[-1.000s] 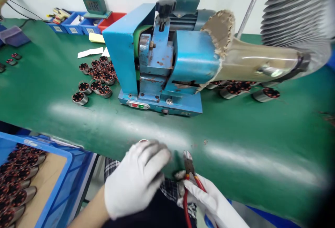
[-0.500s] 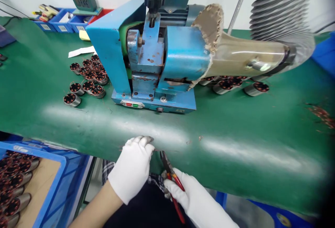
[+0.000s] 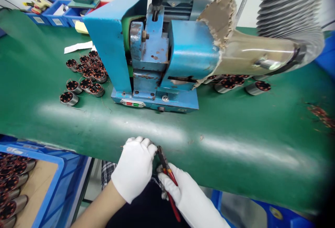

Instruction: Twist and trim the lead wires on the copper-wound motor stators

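Pliers (image 3: 164, 162) with red handles are sitting at the lower centre of the frame; the white-gloved right hand (image 3: 183, 189) is clamping them, their tips pointing up just beside the left hand (image 3: 135, 168). That gloved left hand is curling over the near edge of the desk (image 3: 248, 134), its back showing; whether it is gripping anything, I cannot tell. Upper centre, a blue machine (image 3: 154, 52) is standing, with copper-wound coils (image 3: 69, 98) clustering left of it.

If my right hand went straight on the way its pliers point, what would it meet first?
Likely the left hand, which is right beside the tips of the pliers, though depth is unclear.
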Motion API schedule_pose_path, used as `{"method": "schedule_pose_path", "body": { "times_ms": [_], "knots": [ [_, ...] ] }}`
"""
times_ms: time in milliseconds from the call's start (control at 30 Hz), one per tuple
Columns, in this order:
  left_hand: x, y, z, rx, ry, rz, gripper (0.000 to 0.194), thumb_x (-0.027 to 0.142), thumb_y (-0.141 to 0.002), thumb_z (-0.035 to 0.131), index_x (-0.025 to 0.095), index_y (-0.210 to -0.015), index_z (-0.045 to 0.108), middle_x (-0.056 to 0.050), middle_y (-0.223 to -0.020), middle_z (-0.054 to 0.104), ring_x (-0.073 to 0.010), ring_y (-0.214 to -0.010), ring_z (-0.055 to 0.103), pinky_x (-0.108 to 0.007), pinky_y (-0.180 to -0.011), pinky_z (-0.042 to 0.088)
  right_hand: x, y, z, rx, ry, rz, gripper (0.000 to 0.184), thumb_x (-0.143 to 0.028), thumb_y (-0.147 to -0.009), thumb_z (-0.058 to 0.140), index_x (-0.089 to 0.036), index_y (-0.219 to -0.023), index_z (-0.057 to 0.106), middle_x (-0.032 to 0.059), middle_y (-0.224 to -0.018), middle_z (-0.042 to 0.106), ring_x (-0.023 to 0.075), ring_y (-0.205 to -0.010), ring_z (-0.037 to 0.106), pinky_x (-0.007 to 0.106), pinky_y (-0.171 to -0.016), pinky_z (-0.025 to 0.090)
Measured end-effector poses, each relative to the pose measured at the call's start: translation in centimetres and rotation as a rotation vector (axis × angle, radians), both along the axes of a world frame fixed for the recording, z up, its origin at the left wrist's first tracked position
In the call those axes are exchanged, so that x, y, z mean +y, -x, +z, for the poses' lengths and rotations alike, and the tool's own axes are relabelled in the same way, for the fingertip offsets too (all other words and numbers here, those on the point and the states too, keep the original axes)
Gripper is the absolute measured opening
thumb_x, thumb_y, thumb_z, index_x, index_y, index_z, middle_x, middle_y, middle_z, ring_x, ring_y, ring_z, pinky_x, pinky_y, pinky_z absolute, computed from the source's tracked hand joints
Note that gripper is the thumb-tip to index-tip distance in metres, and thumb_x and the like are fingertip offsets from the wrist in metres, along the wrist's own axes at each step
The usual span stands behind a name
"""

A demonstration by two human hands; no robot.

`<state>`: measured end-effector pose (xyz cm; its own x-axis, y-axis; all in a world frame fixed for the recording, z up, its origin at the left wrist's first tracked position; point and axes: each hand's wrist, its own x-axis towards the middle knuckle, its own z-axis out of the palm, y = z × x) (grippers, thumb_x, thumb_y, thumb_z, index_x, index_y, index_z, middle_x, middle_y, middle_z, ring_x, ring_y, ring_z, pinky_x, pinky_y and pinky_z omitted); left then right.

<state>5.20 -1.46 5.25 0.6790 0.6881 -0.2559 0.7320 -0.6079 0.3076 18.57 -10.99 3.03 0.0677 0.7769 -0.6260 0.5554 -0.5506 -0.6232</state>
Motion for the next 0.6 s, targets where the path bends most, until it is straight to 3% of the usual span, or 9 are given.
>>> {"method": "schedule_pose_path", "body": {
  "times_ms": [133, 233, 367, 433, 533, 600],
  "knots": [
    [0.0, 0.0, 0.1, 0.005, -0.007, -0.003, 0.024, 0.015, -0.088, 0.035, 0.020, -0.088, 0.058, -0.005, -0.083, 0.057, -0.0228, -0.079, 0.051, -0.039, -0.071, 0.040, 0.1, 0.7, -0.3, 0.073, -0.051, -0.113, 0.033, -0.046, -0.083, 0.045, -0.019, -0.094, 0.059, 0.0063, -0.081, 0.066, 0.0234, -0.081, 0.060, 0.030, -0.076, 0.044],
    [-0.1, 0.1, -0.1, -0.003, -0.021, -0.010, 0.024, 0.014, -0.087, 0.035, 0.019, -0.087, 0.058, -0.005, -0.083, 0.057, -0.0233, -0.079, 0.051, -0.039, -0.071, 0.040, 0.1, 1.0, -0.9, 0.255, -0.104, -0.261, 0.028, -0.046, -0.083, 0.047, -0.020, -0.085, 0.055, 0.0038, -0.076, 0.063, 0.0221, -0.081, 0.059, 0.029, -0.076, 0.045],
    [-0.2, 0.3, -0.5, -0.021, -0.031, -0.001, 0.022, 0.013, -0.086, 0.038, 0.020, -0.087, 0.059, -0.005, -0.083, 0.058, -0.0225, -0.080, 0.053, -0.039, -0.073, 0.041, 0.0, 0.9, -1.5, 0.657, -0.011, -0.450, 0.025, -0.043, -0.083, 0.051, -0.020, -0.075, 0.045, -0.0036, -0.057, 0.054, 0.0143, -0.052, 0.056, 0.027, -0.055, 0.047],
    [-0.1, 0.7, -0.6, -0.008, -0.064, 0.019, 0.023, 0.012, -0.086, 0.038, 0.020, -0.089, 0.059, -0.005, -0.085, 0.059, -0.0229, -0.081, 0.054, -0.039, -0.075, 0.041, 0.2, 1.1, -1.3, 0.956, 0.057, -0.520, 0.024, -0.040, -0.081, 0.057, -0.018, -0.079, 0.047, -0.0036, -0.057, 0.056, 0.0136, -0.048, 0.057, 0.028, -0.053, 0.048],
    [0.5, 2.0, -0.4, 0.013, -0.130, 0.087, 0.022, 0.016, -0.086, 0.039, 0.021, -0.099, 0.056, -0.007, -0.096, 0.061, -0.0248, -0.088, 0.057, -0.040, -0.078, 0.043, 1.2, 2.1, -0.8, 1.343, 0.001, -0.648, 0.018, -0.031, -0.079, 0.062, -0.016, -0.078, 0.053, 0.0004, -0.067, 0.062, 0.0169, -0.066, 0.064, 0.036, -0.071, 0.050],
    [1.0, 3.4, -0.4, 0.042, -0.157, 0.151, 0.027, 0.024, -0.084, 0.045, 0.020, -0.110, 0.051, -0.010, -0.104, 0.060, -0.0270, -0.090, 0.059, -0.040, -0.078, 0.045, 2.3, 2.4, -0.9, 1.473, -0.088, -0.734, 0.013, -0.027, -0.078, 0.064, -0.016, -0.077, 0.057, 0.0045, -0.086, 0.066, 0.0198, -0.086, 0.064, 0.040, -0.087, 0.045]
  ]
}}
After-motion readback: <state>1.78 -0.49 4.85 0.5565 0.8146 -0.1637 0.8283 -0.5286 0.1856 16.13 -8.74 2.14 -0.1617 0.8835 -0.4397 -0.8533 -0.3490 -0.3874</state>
